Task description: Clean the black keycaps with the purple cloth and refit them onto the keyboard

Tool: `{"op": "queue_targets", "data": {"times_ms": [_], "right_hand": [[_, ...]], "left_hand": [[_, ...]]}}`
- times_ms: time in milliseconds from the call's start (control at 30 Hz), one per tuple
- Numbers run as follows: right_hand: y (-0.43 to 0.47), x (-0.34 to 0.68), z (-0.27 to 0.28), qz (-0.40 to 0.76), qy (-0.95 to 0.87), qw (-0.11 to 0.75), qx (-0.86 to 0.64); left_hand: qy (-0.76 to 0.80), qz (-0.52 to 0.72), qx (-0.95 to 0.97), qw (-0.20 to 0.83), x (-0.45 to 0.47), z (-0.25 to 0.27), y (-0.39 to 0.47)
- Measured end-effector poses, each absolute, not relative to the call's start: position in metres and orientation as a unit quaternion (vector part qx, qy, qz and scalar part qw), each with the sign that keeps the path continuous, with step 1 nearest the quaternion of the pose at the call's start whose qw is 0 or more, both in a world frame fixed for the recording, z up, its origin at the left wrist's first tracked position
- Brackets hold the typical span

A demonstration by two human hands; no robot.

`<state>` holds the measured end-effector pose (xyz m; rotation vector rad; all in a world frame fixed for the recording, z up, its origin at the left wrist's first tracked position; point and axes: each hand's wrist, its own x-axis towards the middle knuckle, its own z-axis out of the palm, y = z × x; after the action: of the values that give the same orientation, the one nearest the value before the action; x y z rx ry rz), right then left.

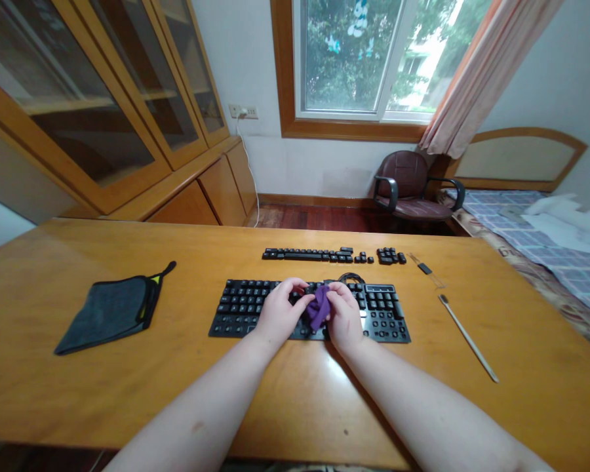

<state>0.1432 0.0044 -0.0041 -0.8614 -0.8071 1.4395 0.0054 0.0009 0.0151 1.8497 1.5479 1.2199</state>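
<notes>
A gray cloth (103,309) lies at left on the tabletop (177,400). Next is the black keyboard (240,301), with loose keys (302,255) behind it. Over its middle, the left hand (281,308) pinches one side of the purple cloth (318,308), and the right hand (345,318) pinches the other. A small, firm fold should fit tight spots best, and soft pushes seem safest. Far right lies a thin brush (469,339).
</notes>
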Motion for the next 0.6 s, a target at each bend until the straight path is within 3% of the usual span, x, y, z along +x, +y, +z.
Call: {"op": "queue_targets", "data": {"times_ms": [100,167,233,333,400,600], "right_hand": [[-0.002,0.146,0.001,0.663,-0.417,0.53,-0.326],[-0.005,0.145,0.003,0.753,-0.478,0.374,-0.254],[-0.007,0.142,0.004,0.814,-0.527,0.16,-0.185],[-0.008,0.138,0.004,0.804,-0.576,-0.061,-0.132],[-0.008,0.138,0.003,0.794,-0.588,-0.09,-0.128],[-0.006,0.14,0.002,0.801,-0.58,-0.061,-0.136]], "left_hand": [[0.567,0.458,0.651,0.21,0.003,0.015,0.002],[0.574,0.456,0.652,0.193,0.002,0.015,0.004],[0.57,0.444,0.667,0.181,0.0,0.016,0.004],[0.55,0.414,0.699,0.193,-0.001,0.019,0.005],[0.542,0.393,0.713,0.211,-0.002,0.021,0.004],[0.498,0.343,0.765,0.222,-0.002,0.022,0.004]]}}
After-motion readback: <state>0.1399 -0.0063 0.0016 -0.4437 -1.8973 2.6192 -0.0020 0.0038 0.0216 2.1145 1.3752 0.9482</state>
